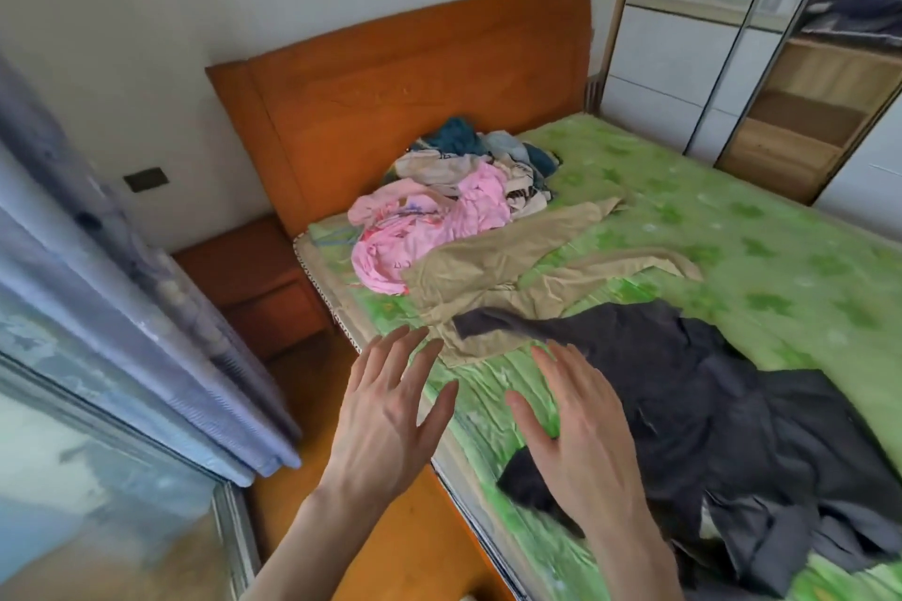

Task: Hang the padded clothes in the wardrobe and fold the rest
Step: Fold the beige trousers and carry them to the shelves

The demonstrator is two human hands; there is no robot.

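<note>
Small bedroom: bed (732,190) under a green patterned sheet, orange headboard, wardrobe (800,112) standing open at far right. Left hand (385,420) and right hand (581,444) hover over the near edge, fingers spread, holding nothing. Dark grey garment (683,405) lies crumpled just beside the right hand, a sleeve overlapping the tan trousers (507,278); mixed pile (463,190) sits near the headboard. Dark piece looks soft, limp, light; padded or not, cannot tell. Best taken at shoulders or collar, then shaken flat.
</note>
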